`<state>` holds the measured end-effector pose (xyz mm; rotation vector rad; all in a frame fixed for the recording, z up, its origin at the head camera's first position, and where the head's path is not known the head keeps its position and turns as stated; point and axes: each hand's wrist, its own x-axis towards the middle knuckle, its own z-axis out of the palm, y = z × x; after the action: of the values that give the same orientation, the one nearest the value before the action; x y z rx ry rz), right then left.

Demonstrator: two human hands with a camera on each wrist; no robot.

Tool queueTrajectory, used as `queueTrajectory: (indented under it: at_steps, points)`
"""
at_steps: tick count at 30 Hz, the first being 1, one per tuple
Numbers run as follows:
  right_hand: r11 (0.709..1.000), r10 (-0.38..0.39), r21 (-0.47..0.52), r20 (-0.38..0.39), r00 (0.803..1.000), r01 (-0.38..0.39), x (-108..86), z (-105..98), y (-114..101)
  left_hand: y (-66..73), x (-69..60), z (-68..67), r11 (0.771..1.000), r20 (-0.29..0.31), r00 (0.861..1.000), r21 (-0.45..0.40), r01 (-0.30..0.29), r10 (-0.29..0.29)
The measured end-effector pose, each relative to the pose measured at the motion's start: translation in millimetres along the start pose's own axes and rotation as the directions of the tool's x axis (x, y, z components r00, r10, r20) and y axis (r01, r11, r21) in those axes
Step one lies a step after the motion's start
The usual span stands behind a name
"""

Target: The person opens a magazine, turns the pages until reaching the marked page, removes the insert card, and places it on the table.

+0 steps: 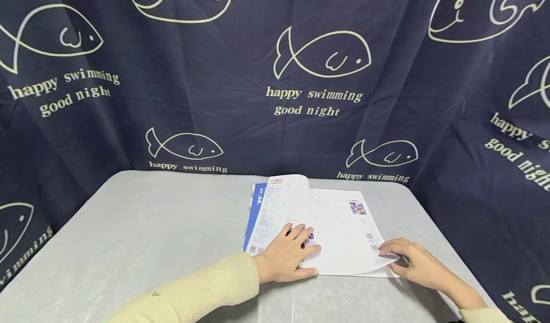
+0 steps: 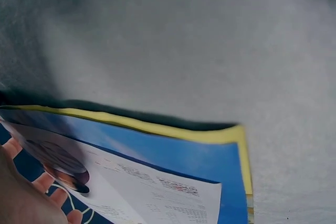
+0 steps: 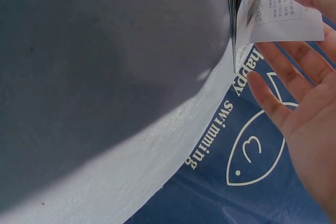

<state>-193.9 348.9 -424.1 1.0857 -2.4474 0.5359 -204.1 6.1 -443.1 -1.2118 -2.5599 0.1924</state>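
Note:
An open book [image 1: 339, 237] with printed white pages lies on the table, its blue cover [image 1: 253, 218] showing along the left edge. My left hand [image 1: 289, 253] rests on the pages near the fold, fingers spread. At the lower right corner, my right hand [image 1: 414, 263] pinches a page [image 3: 281, 19]; in the right wrist view the thumb lies on one face and fingers are behind it. That corner is lifted a little off the pages below. The left wrist view shows the blue cover [image 2: 157, 148] with a yellow edge beneath it.
The book lies on a grey table [image 1: 150, 227], near its back edge on the left page's side. A dark blue curtain [image 1: 240, 89] with white fish drawings and lettering hangs behind the table and along both sides.

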Motion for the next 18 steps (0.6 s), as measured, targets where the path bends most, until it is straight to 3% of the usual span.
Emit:
queueTrajectory:
  at_steps: [6, 18]
  points:
    - [0.999, -0.036, -0.002, -0.023, 0.999, 0.036, 1.6, -0.8, 1.8, -2.1, -1.4, -0.9, 1.000, 0.020, 1.000, -0.016, -0.019, 0.019]
    - [0.998, -0.054, -0.028, -0.047, 0.997, 0.053, 6.2, -4.0, 3.4, -4.0, 0.4, -0.4, 0.996, -0.026, 0.996, -0.005, -0.090, 0.090]
